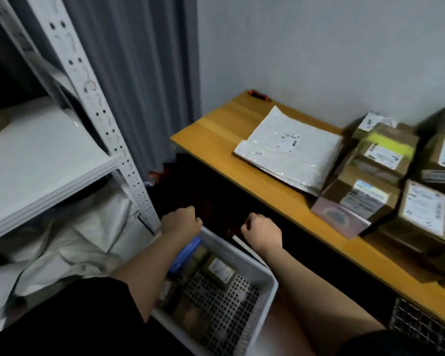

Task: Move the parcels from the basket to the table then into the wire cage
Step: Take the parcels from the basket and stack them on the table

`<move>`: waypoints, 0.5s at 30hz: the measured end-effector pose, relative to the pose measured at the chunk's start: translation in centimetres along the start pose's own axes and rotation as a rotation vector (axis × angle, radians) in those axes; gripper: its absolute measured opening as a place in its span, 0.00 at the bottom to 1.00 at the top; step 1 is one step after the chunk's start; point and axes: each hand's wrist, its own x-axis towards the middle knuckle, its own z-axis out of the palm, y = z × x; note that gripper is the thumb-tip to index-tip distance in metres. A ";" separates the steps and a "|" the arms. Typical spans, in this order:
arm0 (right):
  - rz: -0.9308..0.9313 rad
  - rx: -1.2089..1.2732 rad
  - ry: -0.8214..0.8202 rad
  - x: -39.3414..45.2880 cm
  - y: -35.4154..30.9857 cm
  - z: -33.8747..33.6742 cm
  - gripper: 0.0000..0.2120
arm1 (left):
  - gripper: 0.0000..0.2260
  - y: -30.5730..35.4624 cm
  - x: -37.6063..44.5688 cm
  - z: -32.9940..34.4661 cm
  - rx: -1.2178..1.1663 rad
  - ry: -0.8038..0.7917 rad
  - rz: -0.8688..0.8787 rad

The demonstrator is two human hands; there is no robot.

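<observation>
A grey perforated basket (266, 276) sits low in front of me. Inside it lie a small brown parcel with a white label (219, 272), a blue packet (184, 255) and more brown parcels. My left hand (181, 222) grips the basket's far corner rim. My right hand (261, 230) is curled into a fist just beyond the right rim, and whether it holds anything is hidden. On the wooden table (216, 129) to the right lie a flat white mailer (288, 147) and several labelled cardboard boxes (365, 199). Part of the wire cage (421, 327) shows under the table at lower right.
A white metal shelf unit (49, 155) stands on the left with white plastic bags (75, 240) heaped beneath it. A grey curtain (139, 73) hangs behind. A small orange and black object (260, 95) lies at the table's back edge against the wall.
</observation>
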 end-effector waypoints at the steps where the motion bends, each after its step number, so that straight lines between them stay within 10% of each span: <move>1: 0.007 0.003 -0.056 0.0 -0.7 1.9 0.14 | 0.12 -1.8 0.0 1.4 -0.018 -0.042 -0.017; 15: 0.060 -0.051 -0.375 3.7 -1.4 24.4 0.17 | 0.16 -10.6 2.5 22.9 -0.402 -0.340 -0.324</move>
